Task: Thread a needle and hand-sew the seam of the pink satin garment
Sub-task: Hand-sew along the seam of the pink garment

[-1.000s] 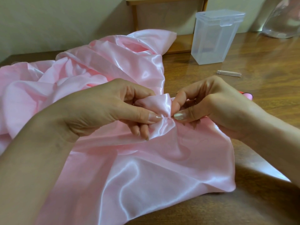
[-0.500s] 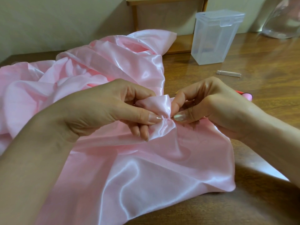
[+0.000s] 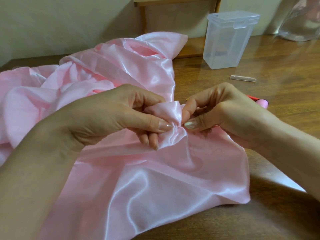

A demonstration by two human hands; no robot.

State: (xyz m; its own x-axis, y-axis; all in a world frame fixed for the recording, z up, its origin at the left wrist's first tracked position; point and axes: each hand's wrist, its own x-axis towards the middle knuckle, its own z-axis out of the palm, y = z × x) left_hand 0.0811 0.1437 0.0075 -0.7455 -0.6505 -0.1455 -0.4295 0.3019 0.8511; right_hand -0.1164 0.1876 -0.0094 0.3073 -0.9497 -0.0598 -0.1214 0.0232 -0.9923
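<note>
**Pink satin garment (image 3: 121,187) pinched at the seam, both hands closed on it**

Satin spreads from 9 o'clock across the table (image 3: 285,87) to the near edge at 6. Its weight rests on the wood and only the working part is lifted.

Your left hand (image 3: 110,122), just left of centre, grips a small puff of cloth (image 3: 166,113) between thumb and curled fingers. I judge this stops the slippery layers from sliding while a stitch goes in.

Just beside it, toward 3 o'clock, your right hand (image 3: 225,115) pinches thumb to forefinger at the gathered point. That is the pose for pushing or drawing a needle, though needle and thread are too fine to make out. Both hands are narrow and closed on fabric, thumbnails nearly touching.

At 1 o'clock a clear lidded box (image 3: 228,42) stands upright, well apart from the work. Nearer, at 2 o'clock, a small clear tube (image 3: 242,78) lies flat. A pink-and-red object (image 3: 259,103) shows behind your right hand, and I cannot tell what it is.

Nothing lies between your hands and the seam, but the loose folds at 10 o'clock could drag.
</note>
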